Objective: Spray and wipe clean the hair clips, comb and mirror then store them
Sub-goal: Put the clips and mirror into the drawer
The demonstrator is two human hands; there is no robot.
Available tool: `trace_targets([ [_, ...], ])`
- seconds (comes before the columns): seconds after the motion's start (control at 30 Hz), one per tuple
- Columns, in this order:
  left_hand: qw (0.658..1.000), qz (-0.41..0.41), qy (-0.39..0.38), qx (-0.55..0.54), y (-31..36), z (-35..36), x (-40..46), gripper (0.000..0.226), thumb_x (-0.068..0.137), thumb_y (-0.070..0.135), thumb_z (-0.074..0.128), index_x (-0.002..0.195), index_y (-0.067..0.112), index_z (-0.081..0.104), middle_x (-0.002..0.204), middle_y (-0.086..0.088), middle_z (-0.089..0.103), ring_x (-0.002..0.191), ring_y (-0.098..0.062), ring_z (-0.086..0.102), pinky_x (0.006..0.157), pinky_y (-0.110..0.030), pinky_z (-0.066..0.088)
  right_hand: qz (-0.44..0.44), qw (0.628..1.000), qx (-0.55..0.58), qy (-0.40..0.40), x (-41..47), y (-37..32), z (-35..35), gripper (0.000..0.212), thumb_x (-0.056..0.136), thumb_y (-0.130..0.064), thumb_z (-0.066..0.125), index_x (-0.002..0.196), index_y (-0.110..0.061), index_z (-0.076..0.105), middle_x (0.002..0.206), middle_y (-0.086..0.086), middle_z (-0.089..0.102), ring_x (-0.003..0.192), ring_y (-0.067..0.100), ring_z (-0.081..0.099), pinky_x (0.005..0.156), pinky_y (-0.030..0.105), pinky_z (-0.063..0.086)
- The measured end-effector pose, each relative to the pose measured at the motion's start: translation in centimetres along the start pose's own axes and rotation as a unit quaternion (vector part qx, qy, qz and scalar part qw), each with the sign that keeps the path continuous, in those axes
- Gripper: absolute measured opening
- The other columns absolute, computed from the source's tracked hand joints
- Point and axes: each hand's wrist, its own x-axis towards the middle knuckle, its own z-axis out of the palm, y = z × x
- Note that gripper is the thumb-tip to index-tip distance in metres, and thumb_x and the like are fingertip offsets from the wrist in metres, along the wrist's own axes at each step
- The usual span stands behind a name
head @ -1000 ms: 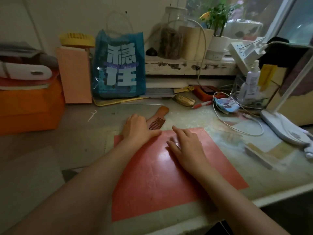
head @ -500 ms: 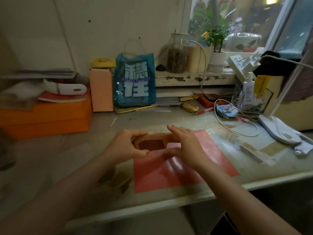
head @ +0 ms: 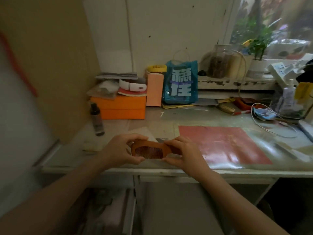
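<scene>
Wooden comb lies lengthwise left-right btwn my hands above counter edge; left grip & right grip each pinch one end; spray bottle nearer my left.

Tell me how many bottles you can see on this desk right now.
2. A dark spray bottle stands at the left, in front of the orange box. A white pump bottle stands at the far right inside a clear organizer. Clutter may hide others.
</scene>
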Motion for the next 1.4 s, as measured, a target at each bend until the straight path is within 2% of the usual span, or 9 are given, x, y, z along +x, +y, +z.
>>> trace_targets([
  [0.1,1.000,-0.013,0.005,0.022,-2.2,-1.6,-4.0,0.058,0.063,0.031,0.083,0.113,0.038,0.055,0.107,0.021,0.059,0.095,0.001,0.060,0.073,-0.019,0.055,-0.024,1.000,-0.008,-0.010,-0.6,-3.5,2.1,0.058,0.072,-0.054,0.069,0.121,-0.024,0.062,0.102,-0.007,0.059,0.091,0.011,0.048,0.078,0.033,0.048],
  [0.2,0.999,-0.027,-0.001,0.041,-4.4,-2.7,-7.9,0.060,0.055,0.054,0.070,0.111,0.044,0.052,0.104,0.027,0.058,0.096,0.008,0.057,0.076,-0.012,0.050,-0.051,0.998,-0.013,-0.023,-1.2,-6.6,4.7,0.058,0.070,-0.062,0.060,0.113,-0.024,0.065,0.096,-0.005,0.061,0.087,0.016,0.053,0.071,0.036,0.049],
  [0.3,0.998,-0.055,0.001,0.033,-6.8,-3.2,-11.3,0.058,0.054,0.056,0.068,0.110,0.049,0.052,0.105,0.028,0.058,0.101,0.011,0.055,0.081,-0.008,0.047,-0.066,0.997,-0.010,-0.032,-2.0,-9.2,7.7,0.054,0.069,-0.061,0.059,0.107,-0.024,0.067,0.088,-0.005,0.060,0.080,0.018,0.054,0.066,0.034,0.047],
  [0.4,0.997,-0.073,0.001,0.026,-9.5,-3.1,-13.8,0.058,0.055,0.053,0.070,0.111,0.043,0.059,0.104,0.022,0.064,0.099,0.005,0.060,0.087,-0.019,0.051,-0.065,0.997,0.000,-0.045,-2.7,-11.0,10.6,0.052,0.068,-0.061,0.060,0.103,-0.025,0.068,0.085,-0.005,0.060,0.078,0.018,0.054,0.062,0.030,0.042],
  [0.53,0.993,-0.105,-0.016,0.044,-12.9,-2.5,-16.1,0.065,0.052,0.059,0.065,0.114,0.042,0.056,0.101,0.026,0.058,0.095,0.009,0.058,0.086,-0.013,0.048,-0.060,0.995,0.026,-0.072,-3.4,-11.9,14.6,0.051,0.067,-0.061,0.061,0.103,-0.025,0.068,0.088,-0.005,0.059,0.082,0.015,0.050,0.065,0.027,0.041],
  [0.7,0.988,-0.141,-0.025,0.065,-17.0,-0.5,-17.8,0.061,0.064,0.034,0.083,0.120,0.032,0.059,0.101,0.017,0.059,0.090,0.009,0.055,0.077,-0.002,0.040,-0.022,0.992,0.044,-0.118,-4.3,-12.0,19.5,0.056,0.067,-0.057,0.070,0.110,-0.021,0.066,0.099,-0.002,0.058,0.092,0.013,0.044,0.073,0.023,0.033],
  [0.87,0.975,-0.174,-0.070,0.117,-21.0,2.5,-18.1,0.069,0.067,0.040,0.079,0.131,0.031,0.053,0.114,0.004,0.067,0.101,-0.007,0.062,0.088,-0.021,0.048,0.016,0.985,0.043,-0.165,-4.9,-10.9,24.4,0.048,0.068,-0.049,0.075,0.106,-0.021,0.066,0.104,0.000,0.059,0.100,0.020,0.049,0.076,0.024,0.032],
  [1.0,0.967,-0.197,-0.105,0.122,-23.6,4.7,-17.9,0.071,0.070,0.041,0.076,0.135,0.033,0.047,0.111,0.002,0.069,0.097,-0.009,0.063,0.087,-0.024,0.049,0.048,0.974,0.051,-0.216,-4.7,-9.8,26.3,0.042,0.075,-0.042,0.073,0.113,-0.024,0.063,0.112,-0.002,0.055,0.106,0.016,0.044,0.079,0.022,0.031],
  [1.4,0.962,-0.222,-0.140,0.074,-28.5,7.9,-17.4,0.064,0.068,0.023,0.080,0.128,0.029,0.057,0.116,0.005,0.066,0.105,-0.007,0.061,0.090,-0.022,0.047,0.150,0.935,0.184,-0.263,-4.7,-7.7,32.6,0.020,0.068,-0.021,0.082,0.087,-0.017,0.077,0.084,-0.003,0.071,0.079,0.005,0.060,0.076,0.019,0.047],
])
